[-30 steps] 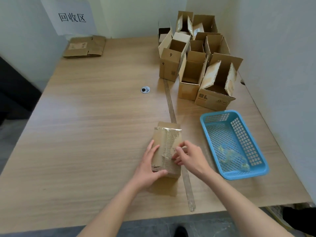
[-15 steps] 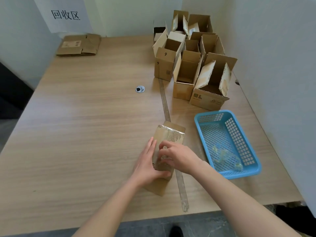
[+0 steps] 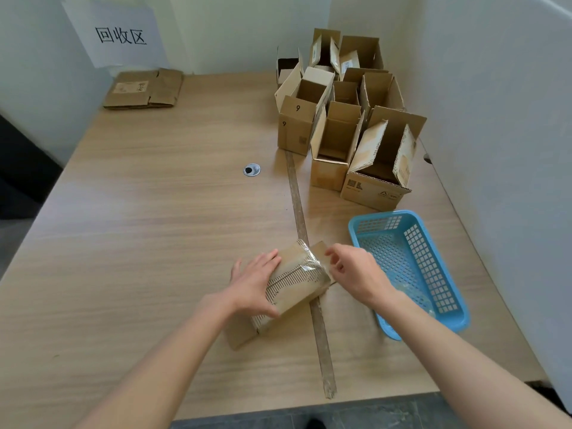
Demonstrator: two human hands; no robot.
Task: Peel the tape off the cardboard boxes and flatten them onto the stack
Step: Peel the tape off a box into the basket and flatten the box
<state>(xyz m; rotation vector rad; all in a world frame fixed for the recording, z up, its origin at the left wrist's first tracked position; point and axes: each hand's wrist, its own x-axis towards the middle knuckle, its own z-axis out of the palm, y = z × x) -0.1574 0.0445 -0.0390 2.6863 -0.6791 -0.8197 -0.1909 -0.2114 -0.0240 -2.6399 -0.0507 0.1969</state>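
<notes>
Pinning small taped box (image 3: pixel 294 289) left of blue basket (image 3: pixel 411 264) with left hand (image 3: pixel 253 286), thumb hooked underneath, steadying; right hand (image 3: pixel 356 270) pinching clear tape (image 3: pixel 315 266), peeling basketward for disposal.

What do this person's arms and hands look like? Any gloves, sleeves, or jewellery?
Both arms are bare as far up as the picture shows, with no sleeve in view. The left hand and right hand wear no gloves. No ring, watch or bracelet shows on either hand or wrist.
</notes>
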